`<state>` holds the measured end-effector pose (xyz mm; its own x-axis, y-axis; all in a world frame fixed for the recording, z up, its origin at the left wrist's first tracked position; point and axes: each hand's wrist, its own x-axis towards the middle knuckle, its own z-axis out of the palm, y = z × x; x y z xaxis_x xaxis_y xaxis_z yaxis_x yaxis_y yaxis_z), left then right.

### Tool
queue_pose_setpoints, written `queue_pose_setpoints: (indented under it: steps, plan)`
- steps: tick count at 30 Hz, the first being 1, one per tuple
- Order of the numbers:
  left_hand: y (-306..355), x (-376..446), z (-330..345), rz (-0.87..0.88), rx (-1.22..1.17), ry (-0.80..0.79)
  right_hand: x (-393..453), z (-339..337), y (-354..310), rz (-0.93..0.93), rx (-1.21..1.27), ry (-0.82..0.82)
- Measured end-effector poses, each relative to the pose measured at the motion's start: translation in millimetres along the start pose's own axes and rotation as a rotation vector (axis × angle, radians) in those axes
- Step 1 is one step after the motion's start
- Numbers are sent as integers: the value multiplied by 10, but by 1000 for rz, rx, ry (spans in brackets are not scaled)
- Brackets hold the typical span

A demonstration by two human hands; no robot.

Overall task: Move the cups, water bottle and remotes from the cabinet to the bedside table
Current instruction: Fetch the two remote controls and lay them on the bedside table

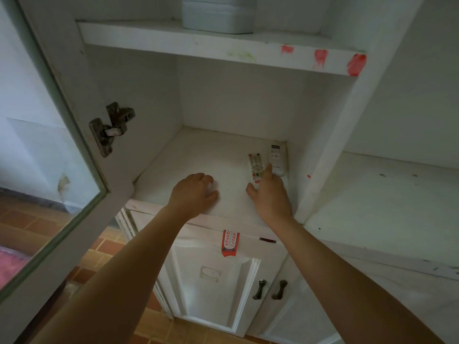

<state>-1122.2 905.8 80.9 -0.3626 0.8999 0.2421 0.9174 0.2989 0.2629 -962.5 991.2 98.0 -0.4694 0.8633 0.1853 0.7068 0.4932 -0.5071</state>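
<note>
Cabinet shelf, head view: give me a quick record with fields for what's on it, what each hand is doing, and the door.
shelf contents: two white remotes side by side at the right rear, button remote and air-conditioner remote
right hand: on the button remote, thumb at its near end, forefinger between the remotes
left hand: on the bare shelf, holding nothing
cabinet door: open, at left
upper shelf: white container

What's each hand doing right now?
Left hand: loosely curled, holding nothing.
Right hand: open, fingers touching the button remote, not gripping it.
</note>
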Motion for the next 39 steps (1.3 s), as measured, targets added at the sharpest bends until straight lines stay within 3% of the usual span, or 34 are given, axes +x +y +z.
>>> queue_pose_setpoints:
  steps: [24,34,39]
  plan:
    - [297,158,144,-34,144,-32,-704,-598,160,-145,269,8]
    - [1122,616,295,56,-258,-149,-1099,-976,460,-90,260,-1]
    - [1261,733,425,72,-277,-211,-1199,-1064,483,-91,222,-30]
